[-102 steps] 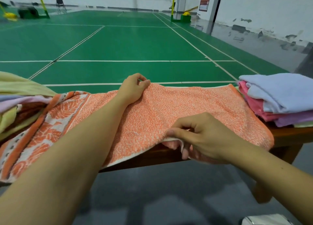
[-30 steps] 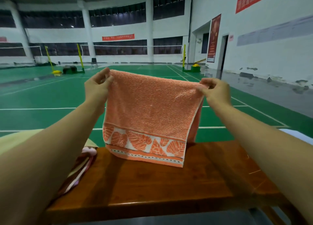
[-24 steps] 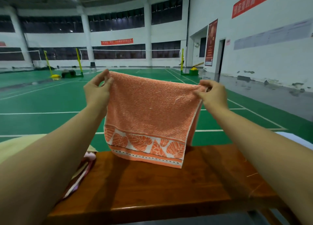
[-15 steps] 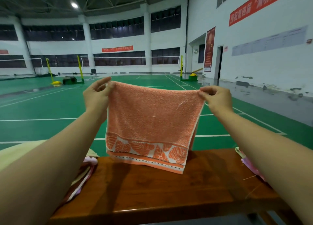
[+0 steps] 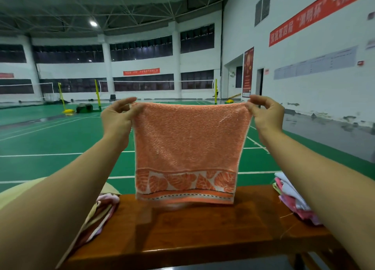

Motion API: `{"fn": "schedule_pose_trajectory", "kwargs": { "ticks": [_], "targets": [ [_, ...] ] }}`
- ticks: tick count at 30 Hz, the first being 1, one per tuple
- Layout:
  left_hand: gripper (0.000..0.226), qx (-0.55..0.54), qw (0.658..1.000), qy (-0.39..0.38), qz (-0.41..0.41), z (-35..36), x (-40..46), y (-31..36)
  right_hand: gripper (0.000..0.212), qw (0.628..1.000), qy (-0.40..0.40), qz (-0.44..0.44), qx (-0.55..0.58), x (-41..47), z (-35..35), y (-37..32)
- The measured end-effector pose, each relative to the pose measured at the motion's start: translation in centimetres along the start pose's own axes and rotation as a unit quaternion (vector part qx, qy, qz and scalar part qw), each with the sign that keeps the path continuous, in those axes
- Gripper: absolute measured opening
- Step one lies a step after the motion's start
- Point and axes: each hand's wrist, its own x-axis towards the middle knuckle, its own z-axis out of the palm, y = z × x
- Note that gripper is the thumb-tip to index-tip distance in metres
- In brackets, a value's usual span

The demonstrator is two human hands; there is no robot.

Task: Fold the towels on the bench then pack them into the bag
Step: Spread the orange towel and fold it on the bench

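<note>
An orange towel (image 5: 188, 148) with a leaf-patterned border hangs doubled over in the air above the wooden bench (image 5: 203, 229). My left hand (image 5: 117, 119) pinches its top left corner and my right hand (image 5: 265, 115) pinches its top right corner, arms stretched forward. The towel's lower edge hangs just above the bench top. A pile of unfolded towels (image 5: 101, 213) lies on the bench's left end. A stack of folded pink and pale blue towels (image 5: 292, 198) sits at the right end, partly behind my right forearm. No bag is in view.
Beyond the bench spreads a green badminton court (image 5: 60, 144) with white lines, yellow net posts (image 5: 97, 95) and a white wall (image 5: 304, 83) on the right. Grey floor lies in front of the bench.
The towel lay spread on the bench; I have since lifted it doubled over by its top corners. Over the last second my hands spread slightly, pulling the top edge taut.
</note>
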Motion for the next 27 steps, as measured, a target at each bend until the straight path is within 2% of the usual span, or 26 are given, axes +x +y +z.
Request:
{"fn": "schedule_pose_trajectory", "kwargs": {
  "ticks": [3, 5, 10, 13, 16, 19, 22, 25, 27],
  "targets": [
    [0.02, 0.033, 0.998, 0.03, 0.047, 1.0, -0.2, 2.1, 0.021, 0.999, 0.027, -0.045, -0.011, 0.3, -0.2, -1.7],
    [0.019, 0.068, 0.992, 0.054, 0.092, 1.7, -0.5, 3.3, 0.016, 0.992, 0.045, -0.11, -0.045, 0.2, -0.2, -2.6],
    [0.011, 0.111, 0.972, 0.094, 0.187, 2.8, -1.5, 5.5, 0.017, 0.951, 0.11, -0.272, -0.095, -0.9, -0.6, -5.0],
    [0.012, 0.145, 0.955, 0.108, 0.234, 2.6, -2.6, 6.7, 0.017, 0.942, 0.13, -0.293, -0.094, -1.7, -1.2, -6.2],
    [0.013, 0.183, 0.945, 0.111, 0.246, 2.1, -3.5, 6.6, 0.017, 0.944, 0.113, -0.289, -0.117, -2.8, -1.6, -5.8],
    [0.014, 0.226, 0.954, 0.104, 0.168, 2.3, -3.4, 3.0, 0.019, 0.953, 0.065, -0.252, -0.156, -3.6, -0.7, -2.3],
    [0.016, 0.263, 0.961, 0.073, 0.036, 2.1, -3.4, -3.4, 0.019, 0.96, 0.002, -0.182, -0.214, -4.3, 0.5, 3.7],
    [0.024, 0.317, 0.946, 0.013, -0.071, 1.4, -4.7, -10.3, 0.018, 0.953, -0.082, -0.103, -0.275, -5.7, 1.0, 10.7],
    [0.035, 0.36, 0.919, -0.056, -0.149, 1.1, -5.7, -14.2, 0.024, 0.934, -0.162, -0.014, -0.318, -6.8, 1.1, 15.2]
  ]
}}
